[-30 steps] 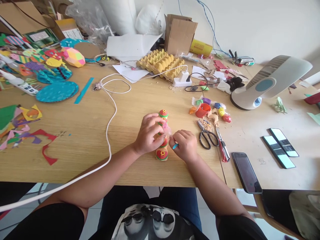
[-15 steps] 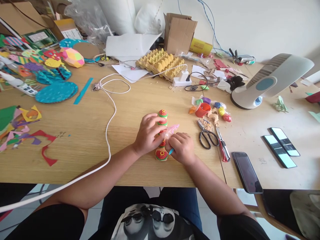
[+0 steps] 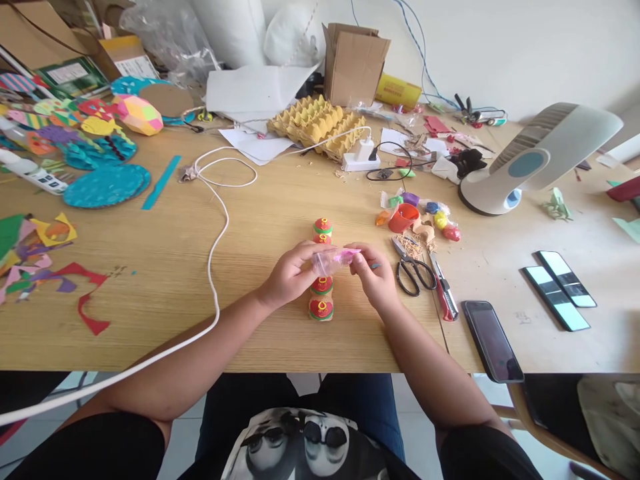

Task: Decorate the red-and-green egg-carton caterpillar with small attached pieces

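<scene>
Between my two hands stretches a small clear plastic bag point(image 3: 326, 262) with something pink in it. My left hand point(image 3: 289, 275) pinches the bag's left end, and my right hand point(image 3: 374, 279) grips its pink end at the right. A bit of blue shows between the fingers of my right hand; what it belongs to is mostly hidden. Beneath the bag, a column of red, green and yellow decorated pieces point(image 3: 321, 308) lies on the table, its middle partly covered by the bag and my left fingers.
To the right are black-handled scissors point(image 3: 416, 275), a red utility knife point(image 3: 447, 298), a phone point(image 3: 493, 340) and bagged coloured clay point(image 3: 440, 220) around a red ring point(image 3: 404, 217). A white cable point(image 3: 216, 267) crosses my left forearm. A white fan point(image 3: 530, 160) stands behind.
My left hand has left the decorated column and now holds the bag's left end. My right hand has turned and opened out somewhat, and the bag is spread between both hands.
</scene>
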`<state>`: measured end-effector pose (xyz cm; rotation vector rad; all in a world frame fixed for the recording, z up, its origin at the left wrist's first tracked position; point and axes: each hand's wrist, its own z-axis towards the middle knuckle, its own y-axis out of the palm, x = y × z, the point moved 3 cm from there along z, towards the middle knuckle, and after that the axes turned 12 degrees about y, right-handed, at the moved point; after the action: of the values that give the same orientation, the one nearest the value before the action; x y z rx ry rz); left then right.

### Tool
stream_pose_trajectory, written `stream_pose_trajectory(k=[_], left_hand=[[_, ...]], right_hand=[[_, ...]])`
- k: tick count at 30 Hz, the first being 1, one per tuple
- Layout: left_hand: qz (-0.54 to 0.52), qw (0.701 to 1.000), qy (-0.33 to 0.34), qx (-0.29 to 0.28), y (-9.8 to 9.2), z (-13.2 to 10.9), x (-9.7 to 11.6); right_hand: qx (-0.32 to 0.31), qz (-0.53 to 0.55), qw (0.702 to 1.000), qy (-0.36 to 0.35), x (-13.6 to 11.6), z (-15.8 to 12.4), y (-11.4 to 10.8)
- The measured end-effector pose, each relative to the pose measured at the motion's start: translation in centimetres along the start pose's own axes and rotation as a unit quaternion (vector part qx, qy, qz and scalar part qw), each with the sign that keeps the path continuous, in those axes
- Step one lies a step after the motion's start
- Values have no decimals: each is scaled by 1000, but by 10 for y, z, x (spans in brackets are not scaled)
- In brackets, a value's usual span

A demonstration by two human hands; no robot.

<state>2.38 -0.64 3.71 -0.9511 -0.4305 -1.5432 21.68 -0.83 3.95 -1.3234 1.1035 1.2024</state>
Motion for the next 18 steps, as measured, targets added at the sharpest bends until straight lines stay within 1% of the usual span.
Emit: stream_pose_trajectory(k=[2, 4, 7, 9, 11, 13, 15, 18], left_hand=[[-35, 999, -38, 9, 2, -2, -3], [-71, 995, -66, 22, 3, -4, -7], [-117, 988, -88, 47, 3, -5, -11], [-116, 986, -93, 70, 1, -4, -14], [-83, 989, -79, 96, -2, -4, -16], [-32, 992, -49, 111, -6, -3, -17], [8, 994, -26, 107, -8, -2, -16], [25, 995, -10, 93, -9, 0, -11]], right_hand=[[-32, 45, 998, 40, 3, 1, 2], [-39, 78, 994, 62, 6, 1, 2], [-45, 111, 990, 80, 11, 2, 3], [-44, 121, 988, 86, 13, 2, 3], [-36, 122, 988, 87, 13, 3, 3], [-26, 124, 988, 83, 12, 4, 2], [-16, 123, 989, 79, 12, 5, 1], [-7, 110, 991, 77, 11, 4, 1]])
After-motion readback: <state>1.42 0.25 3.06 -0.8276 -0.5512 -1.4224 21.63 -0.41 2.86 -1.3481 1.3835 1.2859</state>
